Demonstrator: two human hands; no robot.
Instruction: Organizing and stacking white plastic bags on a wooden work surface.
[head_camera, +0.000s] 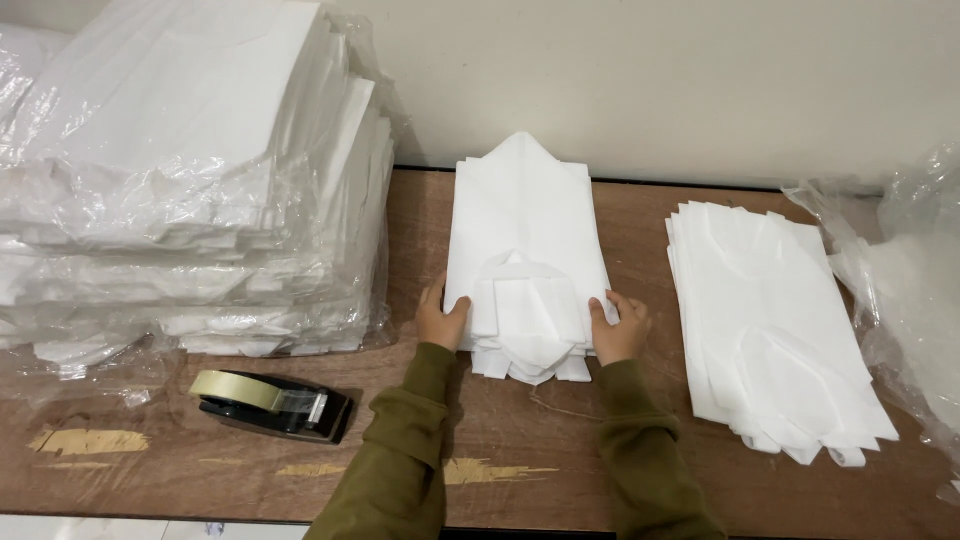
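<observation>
A stack of white folded paper bags lies in the middle of the wooden table, its near end folded up into a flap. My left hand grips the stack's near left edge. Over on the near right edge sits my right hand, fingers on top. Both sleeves are olive green.
A tall pile of plastic-wrapped white bags stands at the left. A black tape dispenser sits in front of it. Another stack of flat white bags lies at the right, with clear plastic wrap beyond. A pale wall runs behind.
</observation>
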